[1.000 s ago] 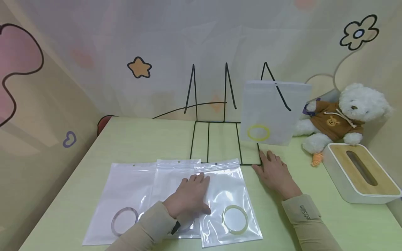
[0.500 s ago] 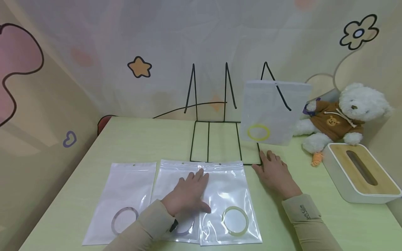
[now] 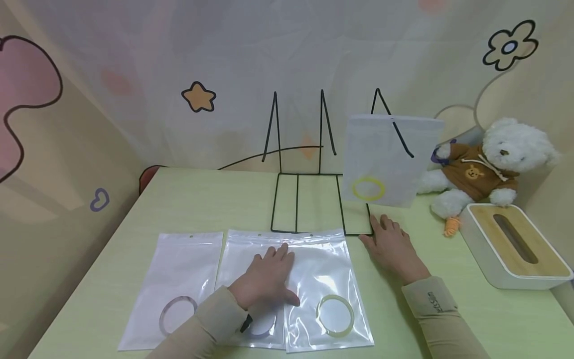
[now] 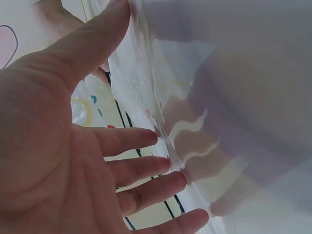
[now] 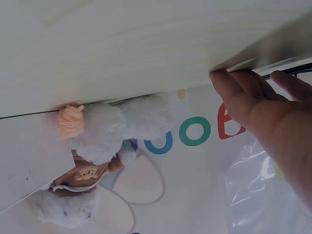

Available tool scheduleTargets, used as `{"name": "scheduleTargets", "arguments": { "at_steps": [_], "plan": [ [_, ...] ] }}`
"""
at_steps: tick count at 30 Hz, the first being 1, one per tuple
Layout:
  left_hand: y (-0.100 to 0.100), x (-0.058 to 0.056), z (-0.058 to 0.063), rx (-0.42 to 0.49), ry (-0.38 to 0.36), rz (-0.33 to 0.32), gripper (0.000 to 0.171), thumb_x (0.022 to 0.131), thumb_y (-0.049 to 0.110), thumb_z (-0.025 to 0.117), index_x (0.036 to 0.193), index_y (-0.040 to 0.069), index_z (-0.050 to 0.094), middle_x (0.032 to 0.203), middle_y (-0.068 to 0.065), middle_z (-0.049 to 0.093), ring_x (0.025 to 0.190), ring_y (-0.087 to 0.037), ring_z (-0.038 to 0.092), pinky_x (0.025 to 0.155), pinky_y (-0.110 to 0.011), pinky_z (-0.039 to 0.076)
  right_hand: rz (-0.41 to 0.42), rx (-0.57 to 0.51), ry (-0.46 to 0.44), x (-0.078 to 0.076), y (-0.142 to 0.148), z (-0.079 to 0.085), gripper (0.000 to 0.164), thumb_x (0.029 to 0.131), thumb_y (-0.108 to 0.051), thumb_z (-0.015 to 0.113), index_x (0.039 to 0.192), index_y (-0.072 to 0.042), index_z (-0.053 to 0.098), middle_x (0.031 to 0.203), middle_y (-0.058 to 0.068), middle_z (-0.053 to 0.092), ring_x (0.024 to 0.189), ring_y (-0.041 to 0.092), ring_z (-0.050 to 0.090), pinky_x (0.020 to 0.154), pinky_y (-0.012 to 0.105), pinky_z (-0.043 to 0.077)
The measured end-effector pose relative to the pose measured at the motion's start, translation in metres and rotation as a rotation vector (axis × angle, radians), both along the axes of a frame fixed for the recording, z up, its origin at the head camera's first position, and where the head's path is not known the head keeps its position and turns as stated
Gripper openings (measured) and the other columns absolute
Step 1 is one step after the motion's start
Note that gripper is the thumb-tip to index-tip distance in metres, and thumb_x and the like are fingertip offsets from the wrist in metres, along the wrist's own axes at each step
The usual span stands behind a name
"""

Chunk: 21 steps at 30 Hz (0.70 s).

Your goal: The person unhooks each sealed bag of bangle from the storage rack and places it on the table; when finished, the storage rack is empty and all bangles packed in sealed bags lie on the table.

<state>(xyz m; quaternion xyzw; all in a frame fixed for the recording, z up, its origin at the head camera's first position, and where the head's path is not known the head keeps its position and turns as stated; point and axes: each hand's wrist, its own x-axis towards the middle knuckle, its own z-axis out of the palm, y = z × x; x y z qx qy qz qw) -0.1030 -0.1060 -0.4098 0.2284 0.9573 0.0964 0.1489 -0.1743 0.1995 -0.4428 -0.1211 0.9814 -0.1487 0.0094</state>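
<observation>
Three clear zip bags lie side by side on the table, each with a ring-shaped bangle in it. My left hand (image 3: 265,279), fingers spread, rests on the middle bag (image 3: 239,249) near the edge of the right bag (image 3: 320,271). The left bag (image 3: 190,264) holds a purplish bangle (image 3: 162,318); the right one holds a pale green bangle (image 3: 318,314). Beside the front right corner of a black wire rack (image 3: 297,204) lies my right hand (image 3: 393,249), fingertips near the frame. Another bag (image 3: 381,149) with a yellow bangle (image 3: 354,189) hangs from the rack's right hook.
A white teddy bear (image 3: 477,162) in a brown hoodie sits at the back right. In front of it stands a white tissue box (image 3: 482,254) with a wooden lid. A printed cloth (image 3: 242,55) hangs behind the table.
The left hand slid slightly left with the middle bag, which overlaps less with the right bag, now straighter. The right hand stayed in place.
</observation>
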Motion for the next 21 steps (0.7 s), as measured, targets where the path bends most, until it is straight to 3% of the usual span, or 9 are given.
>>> {"name": "scheduleTargets", "arguments": {
  "at_steps": [6,9,12,16,21],
  "plan": [
    [-0.003,0.002,0.001,-0.006,0.011,-0.013,0.087,0.07,0.056,0.08,0.132,0.004,0.048,0.152,-0.019,0.034,0.128,-0.037,0.039,0.092,-0.056,0.041,0.0,0.003,-0.009,0.0,0.0,0.001,0.066,0.103,-0.038,0.045,0.148,0.008,0.029,0.145,0.036,0.028,0.128,0.056,0.029,0.098,0.071,0.028],
    [-0.003,0.001,0.001,-0.016,0.039,-0.024,0.079,0.069,0.058,0.079,0.122,0.006,0.051,0.145,-0.018,0.041,0.12,-0.034,0.043,0.088,-0.053,0.043,0.0,0.004,-0.009,0.0,0.0,0.0,0.066,0.103,-0.038,0.045,0.148,0.008,0.029,0.145,0.036,0.028,0.128,0.056,0.029,0.097,0.071,0.029],
    [-0.003,-0.004,0.003,-0.011,0.079,-0.015,0.085,0.07,0.061,0.077,0.128,0.005,0.049,0.141,-0.019,0.041,0.121,-0.036,0.042,0.092,-0.053,0.043,-0.006,0.004,-0.007,0.0,0.0,-0.001,0.066,0.102,-0.039,0.045,0.148,0.007,0.029,0.145,0.035,0.029,0.128,0.055,0.03,0.098,0.071,0.029],
    [-0.003,-0.021,0.012,0.071,0.098,0.065,0.097,0.078,0.059,0.073,0.146,0.0,0.035,0.15,-0.025,0.03,0.135,-0.042,0.032,0.102,-0.057,0.038,-0.007,0.005,-0.004,0.0,0.0,-0.002,0.066,0.102,-0.039,0.045,0.148,0.006,0.03,0.145,0.034,0.03,0.128,0.055,0.03,0.098,0.071,0.029],
    [-0.01,-0.055,0.018,0.186,0.071,0.183,0.095,0.085,0.048,0.071,0.151,-0.002,0.024,0.158,-0.024,0.014,0.143,-0.041,0.019,0.108,-0.06,0.03,-0.01,0.0,-0.009,-0.001,0.0,-0.002,0.067,0.103,-0.04,0.044,0.148,0.006,0.029,0.146,0.035,0.028,0.13,0.055,0.029,0.1,0.071,0.027]
  ]
}}
